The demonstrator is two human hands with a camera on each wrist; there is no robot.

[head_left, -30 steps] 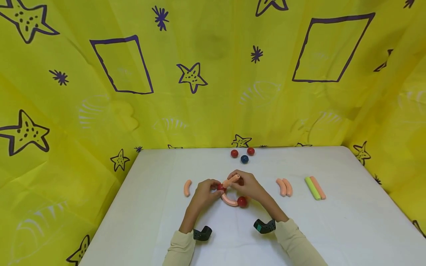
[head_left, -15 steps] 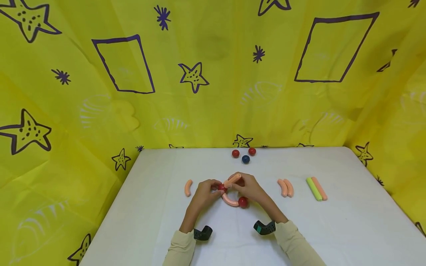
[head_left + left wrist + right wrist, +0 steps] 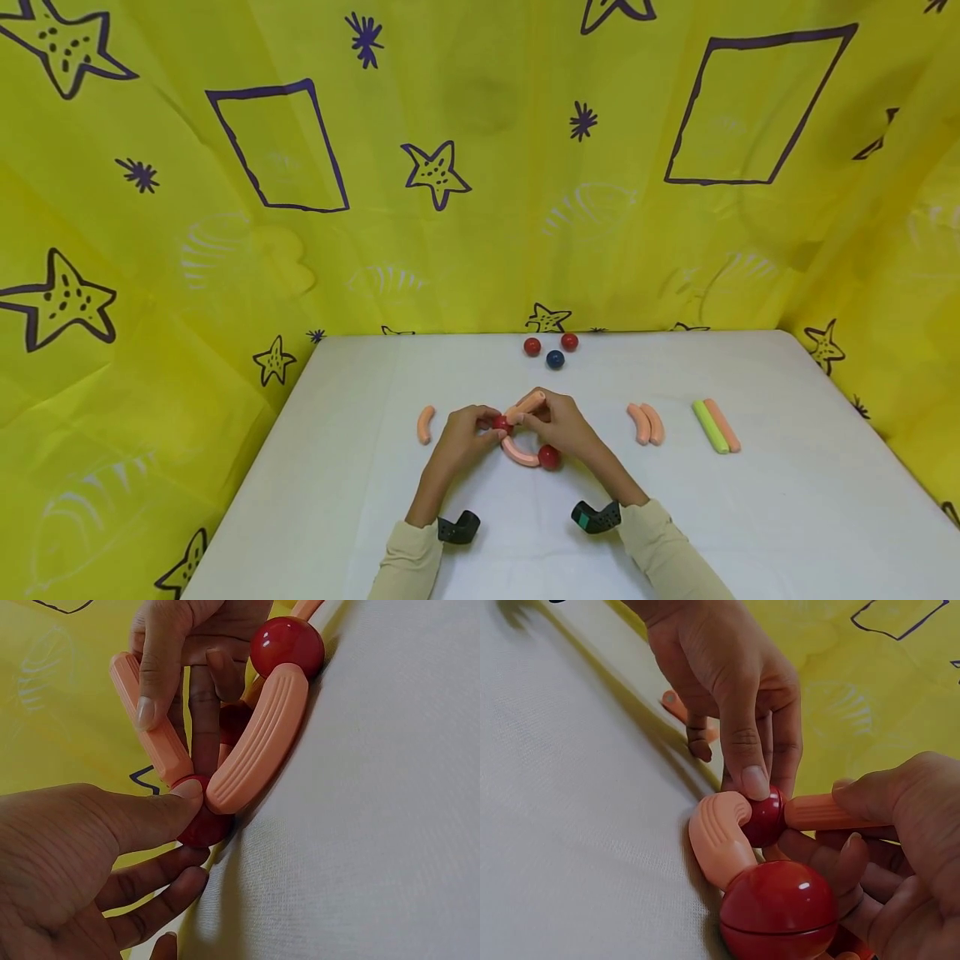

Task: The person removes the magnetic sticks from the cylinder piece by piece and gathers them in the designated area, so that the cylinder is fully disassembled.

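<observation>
My left hand [image 3: 459, 437] pinches a small red ball [image 3: 202, 829] between thumb and fingers, at the middle of the table. A ridged, curved orange stick [image 3: 262, 742] joins this ball to a second red ball [image 3: 778, 909] nearer to me. My right hand [image 3: 564, 427] grips a straight-looking orange stick [image 3: 166, 754], tilted upward. Its lower end meets the ball in my left hand. How firmly the two are joined I cannot tell. Part of the held ball is hidden behind my left fingers.
Two red balls [image 3: 532, 347] and a blue ball [image 3: 555, 360] lie at the back. One curved orange stick [image 3: 425, 425] is on the left, two more curved sticks [image 3: 656, 424] on the right. Further right, a green stick [image 3: 710, 426] lies beside a straight orange stick [image 3: 723, 426].
</observation>
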